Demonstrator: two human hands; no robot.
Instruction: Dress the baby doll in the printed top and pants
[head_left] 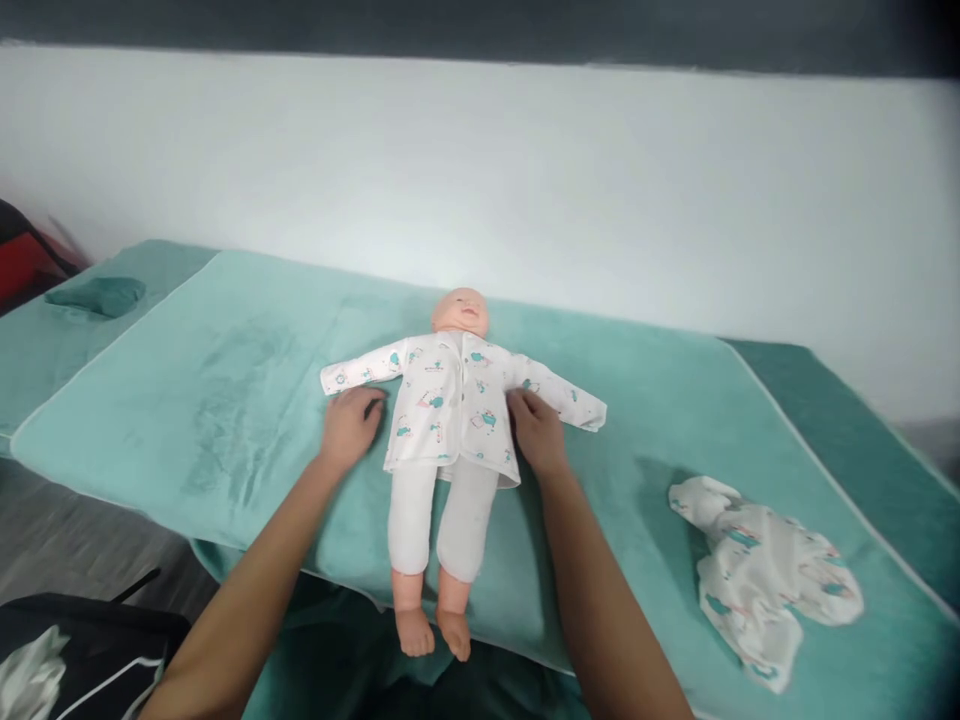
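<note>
Bed (247,300) with green cover, as support below; on it, going from left, first left hand (349,425). Fingers loosely bent, thumb a little apart, seemingly nothing grasped, only resting just beside one sleeve (364,371) of the printed jacket (484,405). In the middle, doll (460,312) on its back, head toward the wall (480,180), white trousers (411,520) on its legs. By judgement, at present the arranging of the jacket, already on the doll; for any small correction, light pull of soft cloth probably needed. Next, right hand (538,428) at the jacket's other side (closeness clear, grip not possible to tell, with fingertips partly hidden). Farther right, well apart, crumpled printed garment (757,570).
</note>
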